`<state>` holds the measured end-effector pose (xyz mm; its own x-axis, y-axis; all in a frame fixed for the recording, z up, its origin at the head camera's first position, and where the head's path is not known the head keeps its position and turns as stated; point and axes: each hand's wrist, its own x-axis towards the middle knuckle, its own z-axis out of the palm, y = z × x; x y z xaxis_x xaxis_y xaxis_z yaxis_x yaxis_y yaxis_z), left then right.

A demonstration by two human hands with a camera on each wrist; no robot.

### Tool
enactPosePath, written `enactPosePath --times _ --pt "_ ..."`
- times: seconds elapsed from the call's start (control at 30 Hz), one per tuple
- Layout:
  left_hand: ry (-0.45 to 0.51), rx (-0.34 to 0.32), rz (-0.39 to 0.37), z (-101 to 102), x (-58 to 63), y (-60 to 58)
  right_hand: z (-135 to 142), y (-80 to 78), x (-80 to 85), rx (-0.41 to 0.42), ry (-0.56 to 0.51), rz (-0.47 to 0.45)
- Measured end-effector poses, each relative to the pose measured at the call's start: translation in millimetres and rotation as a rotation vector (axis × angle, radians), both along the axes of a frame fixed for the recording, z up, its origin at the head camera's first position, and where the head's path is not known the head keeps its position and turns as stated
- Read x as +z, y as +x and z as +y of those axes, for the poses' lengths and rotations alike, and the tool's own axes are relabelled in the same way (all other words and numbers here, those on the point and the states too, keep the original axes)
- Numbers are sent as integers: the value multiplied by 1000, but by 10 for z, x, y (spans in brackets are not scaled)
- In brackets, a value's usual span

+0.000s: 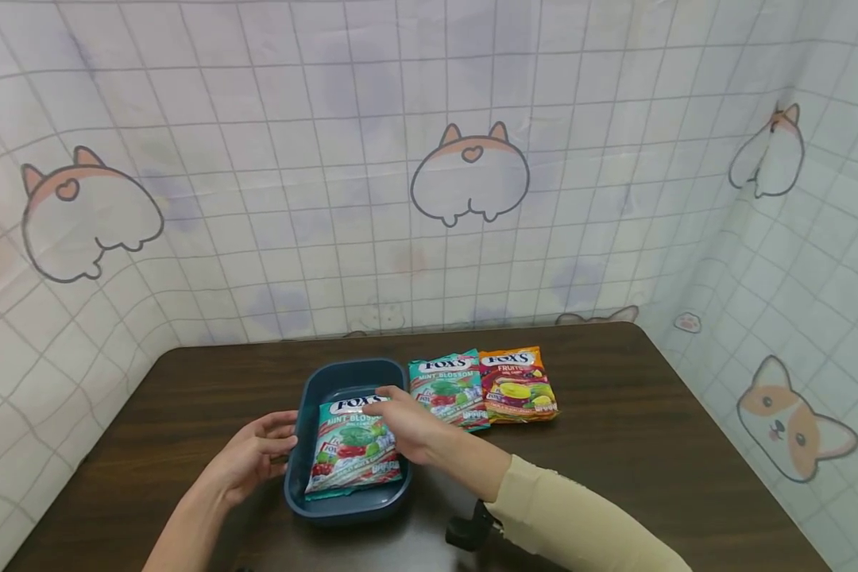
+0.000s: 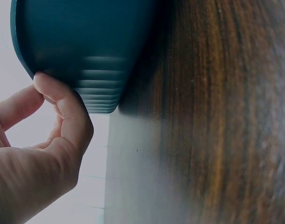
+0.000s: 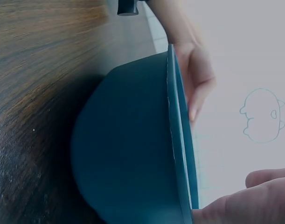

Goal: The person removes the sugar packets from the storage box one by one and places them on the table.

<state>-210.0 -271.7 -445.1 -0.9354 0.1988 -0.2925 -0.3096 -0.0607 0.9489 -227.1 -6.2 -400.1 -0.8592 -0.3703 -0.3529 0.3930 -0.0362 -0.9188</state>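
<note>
A blue plastic bin (image 1: 350, 512) stands on the table with a teal bag of Fox's Mint Blossom candy (image 1: 353, 453) lying inside. My left hand (image 1: 252, 453) holds the bin's left rim from outside, its fingers bent against the wall in the left wrist view. Reaching over the right rim, my right hand (image 1: 411, 425) has its thumb and a finger over the bag's upper right part. Whether it pinches the bag is hidden. In the right wrist view, the bin's side wall (image 3: 128, 140) fills the middle, and no bag shows above the rim.
Right of the bin lie another teal Mint Blossom bag (image 1: 443, 389) and an orange Fox's Fruits bag (image 1: 517, 385), side by side. The dark wooden table (image 1: 615, 429) is bounded by white checked cloth walls (image 1: 372, 254) with cartoon dogs.
</note>
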Motion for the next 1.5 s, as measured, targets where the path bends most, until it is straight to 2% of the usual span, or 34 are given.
enactPosePath --times 0.53,1.13,1.5 --pt "-8 -2 -4 -11 -17 29 -10 17 23 1 33 -6" --pt "-25 -2 -11 -6 -9 11 6 0 -11 47 5 -6" --pt "-38 -2 -13 -3 19 -1 9 -5 16 49 -29 -2"
